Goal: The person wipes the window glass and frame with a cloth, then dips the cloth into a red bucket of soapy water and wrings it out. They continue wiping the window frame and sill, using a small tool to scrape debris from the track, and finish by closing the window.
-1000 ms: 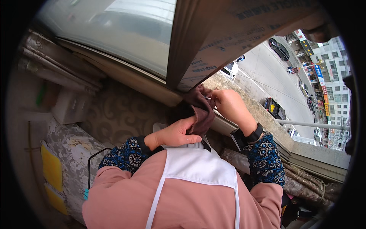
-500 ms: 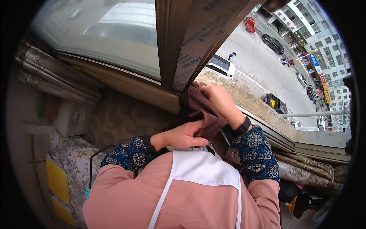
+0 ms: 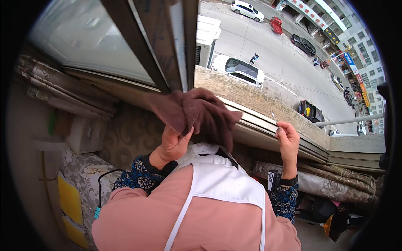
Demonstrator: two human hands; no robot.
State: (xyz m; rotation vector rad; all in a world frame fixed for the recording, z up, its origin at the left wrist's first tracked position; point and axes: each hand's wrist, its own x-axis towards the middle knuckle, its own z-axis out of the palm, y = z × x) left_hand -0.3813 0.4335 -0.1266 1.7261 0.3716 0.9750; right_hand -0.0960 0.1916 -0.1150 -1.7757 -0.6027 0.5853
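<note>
A crumpled dark brown cloth (image 3: 205, 113) hangs from my left hand (image 3: 173, 144), whose fingers are closed on its left part. The cloth is spread in loose folds by the foot of the window frame and is blurred at its edges. To the right, over the window track (image 3: 261, 125), my right hand (image 3: 289, 140) is raised and closed in a pinch. A thin silvery spoon (image 3: 273, 114) stands up from its fingertips. Its handle is mostly hidden in the fingers.
At the left stands the window's brown sash (image 3: 140, 46) with glass. Outside the open part runs a rough stone ledge (image 3: 251, 93), with a street and parked cars far below. Rolled-up curtains (image 3: 335, 184) lie right. A white drawer unit (image 3: 86, 134) stands left.
My right hand has let go of the cloth and moved right, with the spoon now showing. My left hand has lifted the cloth leftward. The view of the window has shifted.
</note>
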